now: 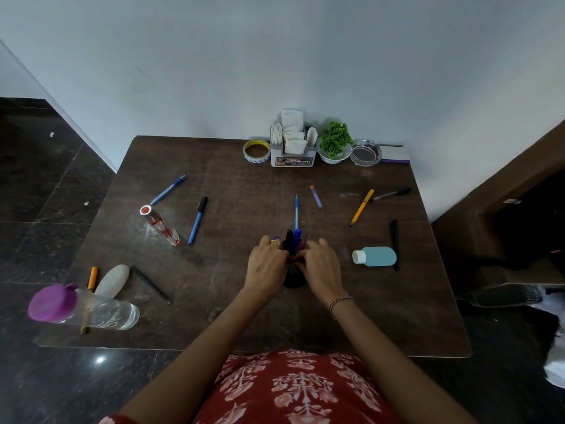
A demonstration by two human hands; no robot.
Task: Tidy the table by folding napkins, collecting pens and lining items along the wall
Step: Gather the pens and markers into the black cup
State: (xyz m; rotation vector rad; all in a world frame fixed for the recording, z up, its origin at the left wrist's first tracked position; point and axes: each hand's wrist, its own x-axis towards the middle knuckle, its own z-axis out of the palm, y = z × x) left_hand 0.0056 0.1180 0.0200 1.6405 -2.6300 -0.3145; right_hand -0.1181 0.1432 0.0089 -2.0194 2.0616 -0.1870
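Observation:
At the table's middle, my left hand (266,264) and my right hand (319,264) both curl round a dark pen holder (294,278) with several pens (294,240) standing in it. Loose pens lie scattered: a blue pen (168,189) and a blue-and-black pen (197,220) to the left, a yellow pen (361,207), a grey-black pen (392,194) and a black pen (395,243) to the right, and a dark pencil (151,284) at the near left. Folded white napkins (293,133) stand in a grey caddy (293,160) at the wall.
Along the wall stand a tape roll (256,151), a small green plant in a white bowl (334,148), a glass ashtray (365,154) and a notebook (396,156). A purple-capped clear bottle (82,307), a white bottle (112,281), a red-printed bottle (159,224) and a blue bottle (375,256) lie on the table.

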